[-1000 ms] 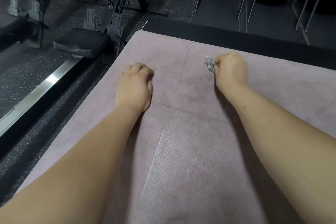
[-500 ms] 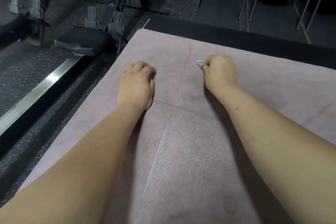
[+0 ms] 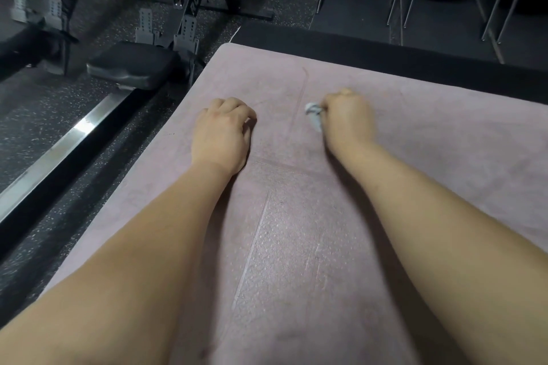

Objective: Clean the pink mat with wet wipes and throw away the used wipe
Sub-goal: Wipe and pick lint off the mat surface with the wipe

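wipe is being gripped in the right hand on the pink mat; left hand is resting alongside, fingers curled empty.

Dim gym light, soft blur, wide-angle distortion

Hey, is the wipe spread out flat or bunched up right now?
Bunched up: the wipe is a small crumpled wad poking from the right hand, whose fingers curl round it, against the mat.

dusty pink mat, white-grey wipe, black speckled floor
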### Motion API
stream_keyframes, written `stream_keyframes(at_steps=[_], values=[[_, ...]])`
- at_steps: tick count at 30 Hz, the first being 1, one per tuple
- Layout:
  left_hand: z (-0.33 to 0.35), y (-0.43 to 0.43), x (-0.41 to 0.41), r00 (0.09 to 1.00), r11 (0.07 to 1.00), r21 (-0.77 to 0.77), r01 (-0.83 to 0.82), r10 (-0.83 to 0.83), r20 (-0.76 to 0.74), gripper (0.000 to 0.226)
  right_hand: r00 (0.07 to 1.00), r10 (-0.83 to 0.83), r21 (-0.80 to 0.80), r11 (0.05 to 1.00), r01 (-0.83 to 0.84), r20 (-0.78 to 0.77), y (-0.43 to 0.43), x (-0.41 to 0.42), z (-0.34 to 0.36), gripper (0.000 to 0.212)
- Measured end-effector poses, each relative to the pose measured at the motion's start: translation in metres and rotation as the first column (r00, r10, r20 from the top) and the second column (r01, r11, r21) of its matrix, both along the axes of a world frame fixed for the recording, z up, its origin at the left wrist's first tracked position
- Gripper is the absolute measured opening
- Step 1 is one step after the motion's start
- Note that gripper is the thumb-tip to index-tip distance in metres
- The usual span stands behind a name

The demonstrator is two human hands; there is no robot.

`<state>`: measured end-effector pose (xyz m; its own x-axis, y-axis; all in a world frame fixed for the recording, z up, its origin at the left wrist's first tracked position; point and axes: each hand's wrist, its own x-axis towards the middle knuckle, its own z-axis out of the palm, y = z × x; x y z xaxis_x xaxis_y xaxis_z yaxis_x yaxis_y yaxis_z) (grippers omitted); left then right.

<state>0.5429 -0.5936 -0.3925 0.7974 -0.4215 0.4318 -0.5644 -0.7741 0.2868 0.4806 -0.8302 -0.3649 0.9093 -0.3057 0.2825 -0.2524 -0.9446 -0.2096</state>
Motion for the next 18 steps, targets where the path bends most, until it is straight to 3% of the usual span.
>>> stream_keyframes(at_steps=[3, 7, 13, 18], values=[[0.001, -0.001, 0.0, 1.0, 1.0, 0.009, 0.005, -0.005, 0.002, 0.02, 0.984, -0.175, 0.004, 0.985, 0.175, -0.011, -0.041, -0.007, 0.002, 0.016], [0.003, -0.001, -0.001, 1.0, 0.999, 0.042, -0.02, 0.02, -0.014, 0.019, 0.974, -0.222, 0.026, 0.974, 0.223, -0.034, -0.028, -0.008, 0.003, 0.017], [0.011, 0.001, -0.014, 0.986, 0.997, 0.073, 0.001, 0.011, -0.167, 0.03, 0.996, 0.051, 0.192, 0.981, -0.037, -0.067, 0.072, -0.015, 0.007, 0.021], [0.016, 0.02, -0.05, 0.981, 0.999, -0.052, 0.008, -0.018, -0.195, 0.042, 0.963, 0.267, 0.118, 0.957, -0.264, -0.015, 0.131, -0.036, 0.005, 0.024]])
